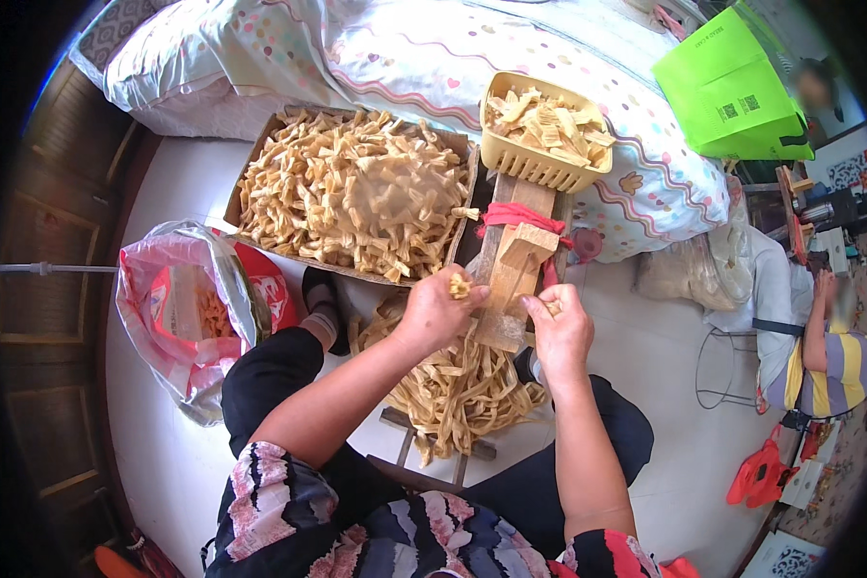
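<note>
My left hand (438,310) is closed around a pale yellow strip bundle (459,286), whose folded end pokes out above the fingers. Across the board, my right hand (562,332) is closed too, thumb against the fingers; what it pinches is mostly hidden. Between them lies a narrow wooden board (501,330) with a raised wooden block (528,246) on it and a red cloth (515,218) tied round it. Below the board, a heap of long, limp yellow strips (462,395) hangs between my knees.
A cardboard box (347,270) full of knotted yellow pieces stands at far left of the board. A yellow basket (549,170) of flat pieces sits at the board's far end. An open plastic sack (178,361) stands left, a bed (405,58) behind. Another person (828,361) sits at right.
</note>
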The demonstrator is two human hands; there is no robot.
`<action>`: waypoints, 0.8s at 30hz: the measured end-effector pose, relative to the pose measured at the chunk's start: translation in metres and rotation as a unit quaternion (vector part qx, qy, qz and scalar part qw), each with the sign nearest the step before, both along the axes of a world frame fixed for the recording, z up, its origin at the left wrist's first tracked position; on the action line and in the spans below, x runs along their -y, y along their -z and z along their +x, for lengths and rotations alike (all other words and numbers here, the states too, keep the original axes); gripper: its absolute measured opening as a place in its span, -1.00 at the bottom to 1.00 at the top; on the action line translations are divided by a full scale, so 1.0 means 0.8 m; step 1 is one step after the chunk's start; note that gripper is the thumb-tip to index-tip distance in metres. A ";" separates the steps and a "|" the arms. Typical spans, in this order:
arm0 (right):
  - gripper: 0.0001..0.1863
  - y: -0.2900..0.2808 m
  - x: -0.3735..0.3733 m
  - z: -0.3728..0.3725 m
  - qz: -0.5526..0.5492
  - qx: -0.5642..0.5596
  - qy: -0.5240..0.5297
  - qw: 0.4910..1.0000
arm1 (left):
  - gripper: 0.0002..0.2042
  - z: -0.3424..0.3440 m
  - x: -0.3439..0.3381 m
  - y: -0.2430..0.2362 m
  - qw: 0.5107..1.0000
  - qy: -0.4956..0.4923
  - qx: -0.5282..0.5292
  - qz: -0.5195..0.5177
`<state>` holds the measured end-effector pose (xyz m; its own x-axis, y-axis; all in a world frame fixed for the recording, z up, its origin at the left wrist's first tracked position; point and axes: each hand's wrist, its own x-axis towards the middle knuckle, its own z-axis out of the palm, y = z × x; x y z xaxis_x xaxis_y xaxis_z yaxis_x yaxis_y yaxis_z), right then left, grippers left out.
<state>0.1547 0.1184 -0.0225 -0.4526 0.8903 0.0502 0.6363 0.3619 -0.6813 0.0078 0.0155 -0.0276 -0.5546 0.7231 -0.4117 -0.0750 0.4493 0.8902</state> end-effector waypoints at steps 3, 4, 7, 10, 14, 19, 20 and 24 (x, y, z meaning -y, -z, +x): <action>-0.76 -0.005 0.016 0.009 -0.051 -0.101 -0.011 0.994 | -0.73 -0.015 0.021 -0.005 0.995 -0.005 -0.091 0.040; -0.76 -0.018 0.026 0.011 -0.047 -0.107 -0.027 0.993 | -0.73 -0.019 0.025 -0.020 0.998 -0.008 -0.052 0.028; -0.79 -0.029 0.049 0.013 0.062 -0.150 -0.176 0.971 | -0.74 -0.002 0.030 -0.062 0.953 0.064 -0.161 0.250; -0.83 -0.050 0.058 0.008 0.158 -0.154 -0.334 0.916 | -0.82 0.023 0.061 -0.049 0.988 0.109 0.084 0.077; -0.87 -0.059 0.047 0.014 0.017 -0.294 -0.387 0.874 | -0.74 0.040 0.074 -0.078 0.898 0.367 0.223 -0.092; -0.82 -0.063 0.041 0.025 -0.125 -0.223 -0.291 0.922 | -0.66 0.039 0.092 -0.087 0.781 0.492 0.301 0.240; -0.80 -0.067 0.047 0.029 -0.229 -0.180 -0.278 0.915 | -0.66 0.024 0.092 -0.093 0.824 0.471 0.229 0.215; -0.78 -0.061 0.067 0.027 -0.659 -0.241 -0.145 0.698 | -0.61 -0.004 0.072 -0.084 0.789 0.410 -0.413 0.197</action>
